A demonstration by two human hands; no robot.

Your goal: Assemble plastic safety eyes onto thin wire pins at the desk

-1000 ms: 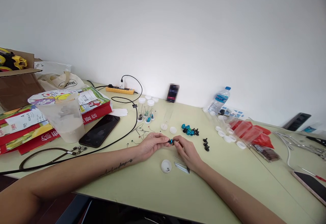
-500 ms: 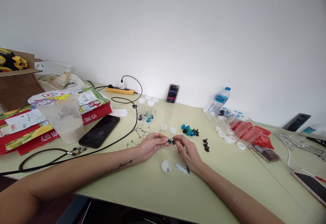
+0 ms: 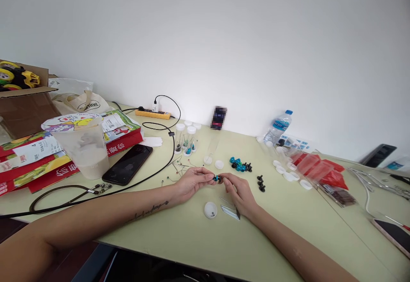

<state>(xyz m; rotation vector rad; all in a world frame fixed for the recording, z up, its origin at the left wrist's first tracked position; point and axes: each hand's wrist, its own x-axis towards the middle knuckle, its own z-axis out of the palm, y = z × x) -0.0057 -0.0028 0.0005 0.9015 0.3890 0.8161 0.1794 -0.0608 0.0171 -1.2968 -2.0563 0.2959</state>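
Observation:
Between the fingertips of both my hands sits a small blue-and-black part (image 3: 217, 178), too small to make out fully. My left hand (image 3: 192, 183) pinches its left end, with a thin wire-like piece (image 3: 201, 171) crossing above the fingers. On the other end, the fingers of my right hand (image 3: 240, 191) are closed. A shallow white cap (image 3: 210, 210) with tiny bits in it lies just below my hands. Beside it, near my right wrist, are several thin metal rods (image 3: 230, 212). Past my right hand are a pile of blue and black parts (image 3: 238, 165) and several black pieces (image 3: 261, 183).
Clear tubes with white caps (image 3: 188, 139) stand behind scattered thin pins (image 3: 179, 165). To the left are a phone (image 3: 128, 165), a plastic cup (image 3: 81, 149) and a black cable (image 3: 160, 168). Rightward lie white caps (image 3: 290, 175), red bags (image 3: 320, 171) and a water bottle (image 3: 279, 127).
The whole view has shifted slightly, so things appear a little further right. Both hands keep their hold on the blue-and-black part, with hardly any finger movement.

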